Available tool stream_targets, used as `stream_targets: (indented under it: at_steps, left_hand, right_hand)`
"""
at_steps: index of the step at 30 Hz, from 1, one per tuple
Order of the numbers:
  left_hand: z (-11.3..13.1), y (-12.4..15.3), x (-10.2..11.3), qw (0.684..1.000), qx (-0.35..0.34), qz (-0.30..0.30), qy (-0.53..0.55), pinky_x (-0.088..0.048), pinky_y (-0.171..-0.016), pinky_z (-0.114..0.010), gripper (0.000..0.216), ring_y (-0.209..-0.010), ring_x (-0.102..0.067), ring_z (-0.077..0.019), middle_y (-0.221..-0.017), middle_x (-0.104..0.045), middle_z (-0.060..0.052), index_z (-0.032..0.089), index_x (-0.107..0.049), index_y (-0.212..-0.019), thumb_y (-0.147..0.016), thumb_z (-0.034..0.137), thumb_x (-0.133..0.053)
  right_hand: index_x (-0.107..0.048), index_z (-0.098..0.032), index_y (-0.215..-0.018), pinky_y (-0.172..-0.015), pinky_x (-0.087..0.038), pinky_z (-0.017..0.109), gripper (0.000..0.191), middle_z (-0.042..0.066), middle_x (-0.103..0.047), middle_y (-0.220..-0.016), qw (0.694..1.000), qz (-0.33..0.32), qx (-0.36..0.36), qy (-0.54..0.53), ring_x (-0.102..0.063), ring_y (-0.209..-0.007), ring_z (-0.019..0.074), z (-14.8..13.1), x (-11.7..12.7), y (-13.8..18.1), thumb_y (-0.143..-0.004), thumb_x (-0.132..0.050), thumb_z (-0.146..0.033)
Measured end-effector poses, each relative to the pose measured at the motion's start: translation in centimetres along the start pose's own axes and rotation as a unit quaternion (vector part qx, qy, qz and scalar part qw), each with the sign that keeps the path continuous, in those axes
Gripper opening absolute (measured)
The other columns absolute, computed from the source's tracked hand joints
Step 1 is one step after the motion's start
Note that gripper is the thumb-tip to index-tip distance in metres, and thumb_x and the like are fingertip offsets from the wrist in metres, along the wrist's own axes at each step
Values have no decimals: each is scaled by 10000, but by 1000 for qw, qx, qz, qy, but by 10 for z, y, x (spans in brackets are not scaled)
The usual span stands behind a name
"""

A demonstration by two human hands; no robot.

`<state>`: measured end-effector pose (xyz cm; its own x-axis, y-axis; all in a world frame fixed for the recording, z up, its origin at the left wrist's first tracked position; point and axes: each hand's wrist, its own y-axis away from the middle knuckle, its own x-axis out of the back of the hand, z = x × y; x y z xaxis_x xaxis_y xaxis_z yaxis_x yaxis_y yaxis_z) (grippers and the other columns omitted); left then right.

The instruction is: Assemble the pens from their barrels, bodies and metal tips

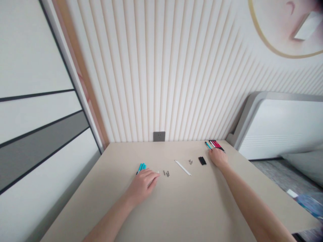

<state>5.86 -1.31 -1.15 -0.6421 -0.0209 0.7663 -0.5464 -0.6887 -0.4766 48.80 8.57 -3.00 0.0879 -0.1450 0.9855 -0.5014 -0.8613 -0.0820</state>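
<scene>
Hands (141,185) (218,157), beige tabletop (101,210), ribbed wall panelling (156,84)

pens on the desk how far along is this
Done: red and black pens already lie in a row at the desk's far right. In hand: the left hand is at the teal pens, the right hand beside the row. Left: metal bits, black pieces and a white strip lie loose.
</scene>
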Motion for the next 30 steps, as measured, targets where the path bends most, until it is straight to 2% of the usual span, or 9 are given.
stream_targets:
  at_steps: [6, 10, 14, 21, 30]
  left_hand:
    - [-2, 1, 2, 1000, -15, -10, -18, -470, -868, -354, 210, -855, -656, -195, -905, -739, -47, 230, -699, -1030, -928, 199, -518]
    - [3, 1, 1, 999, -31, -13, -36, -481, -830, -332, 195, -843, -654, -188, -873, -735, -37, 225, -687, -1013, -924, 183, -518]
    - [12, -1, 0, 997, -56, -22, -42, -480, -862, -336, 208, -856, -653, -180, -900, -732, -26, 206, -670, -1002, -934, 152, -481]
    - [11, -2, 1, 995, -73, -20, -60, -488, -837, -322, 189, -833, -642, -178, -882, -724, -22, 202, -658, -1001, -934, 152, -489]
    - [13, -2, 2, 996, -68, -28, -56, -491, -857, -322, 187, -849, -645, -171, -890, -726, -21, 197, -661, -1000, -938, 159, -489]
  right_hand:
    - [-719, -76, -1085, -856, -470, 387, 417, 236, -667, -1125, 999, 20, -28, 16, -635, -1053, 309, 0, -9, -18, -930, -400, -297]
    - [-703, -107, -1120, -894, -438, 438, 435, 224, -639, -1171, 998, 53, -34, 30, -604, -1091, 318, 7, -15, -15, -938, -371, -321]
    - [-716, -111, -1058, -877, -426, 442, 396, 209, -654, -1124, 995, 80, -28, 45, -606, -1066, 324, 16, -18, -10, -931, -394, -304]
    - [-719, -131, -999, -879, -398, 406, 366, 184, -673, -1099, 995, 91, -3, 49, -617, -1038, 289, 22, -18, -11, -947, -395, -291]
    - [-709, -113, -1021, -882, -372, 416, 355, 194, -675, -1095, 994, 100, -1, 48, -598, -1058, 299, 21, -21, -18, -945, -400, -269]
